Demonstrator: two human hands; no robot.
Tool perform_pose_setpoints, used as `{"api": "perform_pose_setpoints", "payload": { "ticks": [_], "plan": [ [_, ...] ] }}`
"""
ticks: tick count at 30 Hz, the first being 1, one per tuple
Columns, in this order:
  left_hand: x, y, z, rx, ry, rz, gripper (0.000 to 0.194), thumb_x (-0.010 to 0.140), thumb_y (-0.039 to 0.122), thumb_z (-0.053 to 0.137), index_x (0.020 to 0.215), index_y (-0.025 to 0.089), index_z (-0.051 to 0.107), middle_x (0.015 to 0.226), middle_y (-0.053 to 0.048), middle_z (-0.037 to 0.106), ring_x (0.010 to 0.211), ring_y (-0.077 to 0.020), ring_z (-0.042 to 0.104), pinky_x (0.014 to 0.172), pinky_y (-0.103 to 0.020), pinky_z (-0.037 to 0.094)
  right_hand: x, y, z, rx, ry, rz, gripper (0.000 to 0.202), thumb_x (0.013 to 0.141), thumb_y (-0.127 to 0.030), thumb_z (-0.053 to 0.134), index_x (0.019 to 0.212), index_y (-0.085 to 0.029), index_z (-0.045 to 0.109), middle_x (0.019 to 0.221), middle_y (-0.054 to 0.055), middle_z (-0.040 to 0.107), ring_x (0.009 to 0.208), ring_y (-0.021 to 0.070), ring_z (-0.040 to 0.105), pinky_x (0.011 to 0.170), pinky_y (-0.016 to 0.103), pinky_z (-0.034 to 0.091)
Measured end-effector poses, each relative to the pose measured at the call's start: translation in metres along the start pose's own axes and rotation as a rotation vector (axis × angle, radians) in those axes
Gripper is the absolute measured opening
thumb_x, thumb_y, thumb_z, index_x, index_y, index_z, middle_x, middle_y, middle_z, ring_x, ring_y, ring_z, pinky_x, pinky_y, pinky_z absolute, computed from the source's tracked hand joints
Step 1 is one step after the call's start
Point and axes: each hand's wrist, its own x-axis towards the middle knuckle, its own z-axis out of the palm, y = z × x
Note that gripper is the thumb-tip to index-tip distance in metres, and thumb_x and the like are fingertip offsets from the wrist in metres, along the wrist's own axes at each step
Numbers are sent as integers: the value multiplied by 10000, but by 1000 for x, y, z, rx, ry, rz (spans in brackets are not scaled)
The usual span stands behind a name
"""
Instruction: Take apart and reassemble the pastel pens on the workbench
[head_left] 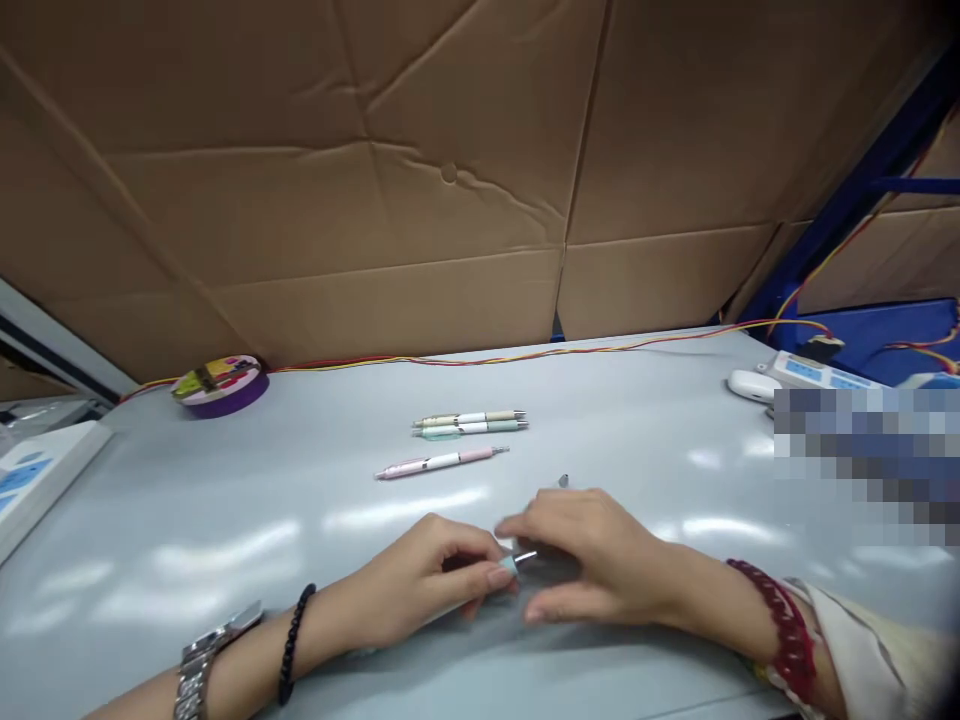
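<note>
My left hand [427,585] is closed round a pale blue pen part [510,565], pinched between thumb and fingers. A slim metal end sticks out of it to the right; the rest lies hidden in my hand. Close by on the right, my right hand [592,560] has its thumb and fingers apart around the metal end, holding nothing that I can see. A small grey metal piece [563,481] lies just behind my right hand. Farther back lie a pink pen [442,461], a mint green pen [472,429] and a beige pen [469,418].
A round purple box [229,398] sits at the back left. White power strips lie at the left edge [45,470] and the back right [814,371], beside a white rounded device [752,385]. Thin red and yellow wires [480,360] run along a cardboard wall [390,240].
</note>
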Motion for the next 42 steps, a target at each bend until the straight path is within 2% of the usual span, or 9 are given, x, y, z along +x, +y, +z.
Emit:
{"api": "perform_pose_setpoints", "payload": {
  "ticks": [2, 5, 10, 16, 19, 23, 27, 32, 42],
  "plan": [
    [0, 1, 1, 14, 3, -1, 412, 905, 460, 439, 724, 131, 611, 556, 31, 485, 533, -86, 379, 514, -207, 285, 0, -3, 2, -14, -53, 83, 482, 905, -549, 356, 840, -156, 627, 643, 30, 600, 575, 128, 519, 537, 235, 380],
    [0, 3, 1, 18, 7, 10, 426, 912, 469, 417, 766, 131, 632, 548, 29, 477, 529, -90, 365, 507, -207, 278, -1, -4, 5, -2, -3, 99, 511, 959, -459, 279, 699, -161, 603, 580, 22, 565, 531, 111, 485, 506, 219, 358],
    [-1, 6, 0, -21, 2, 1, 430, 913, 484, 410, 860, 138, 661, 536, 36, 441, 522, -94, 339, 496, -215, 258, -2, 0, 3, 18, 123, -19, 376, 941, -429, 374, 847, -173, 634, 635, 18, 612, 591, 118, 520, 557, 223, 410],
    [-2, 4, 0, -12, -7, -20, 463, 913, 505, 394, 894, 140, 677, 524, 34, 440, 511, -94, 336, 500, -219, 263, 0, 2, -2, -21, 173, -167, 209, 936, -175, 410, 947, -181, 619, 868, 57, 683, 712, 133, 564, 650, 256, 458],
    [-1, 1, 0, 5, 23, -3, 455, 916, 498, 392, 886, 143, 675, 523, 34, 448, 515, -96, 336, 503, -219, 263, 1, 1, -3, 12, 76, -71, 164, 895, -212, 506, 1027, -182, 599, 910, 54, 675, 792, 147, 582, 713, 268, 468],
    [0, -2, 1, 9, 38, 5, 443, 920, 482, 394, 866, 136, 666, 537, 34, 464, 520, -93, 340, 511, -217, 268, 0, -2, -4, 81, 39, 7, 335, 826, -237, 575, 1145, -148, 526, 963, 75, 653, 848, 159, 584, 743, 273, 471],
    [-1, -1, 1, -3, 43, -14, 417, 919, 479, 396, 886, 146, 645, 536, 39, 464, 527, -97, 343, 518, -217, 269, -1, -5, -6, 155, 127, 77, 81, 855, -215, 538, 905, -172, 585, 796, 34, 657, 709, 126, 587, 677, 243, 467],
    [-4, 2, 1, -111, 82, -47, 353, 907, 471, 426, 1157, 222, 433, 558, 72, 472, 554, -108, 371, 549, -208, 295, -1, -4, -9, 274, 209, 187, 63, 860, -209, 544, 847, -178, 597, 777, 23, 646, 673, 110, 584, 643, 222, 480],
    [-3, -1, 1, -130, 81, -24, 301, 899, 472, 442, 1020, 201, 488, 525, 71, 463, 512, -96, 366, 529, -206, 291, 0, -3, -9, 301, 206, 213, 107, 861, -172, 525, 803, -181, 614, 759, 12, 667, 679, 109, 613, 644, 214, 488]
  ]
}}
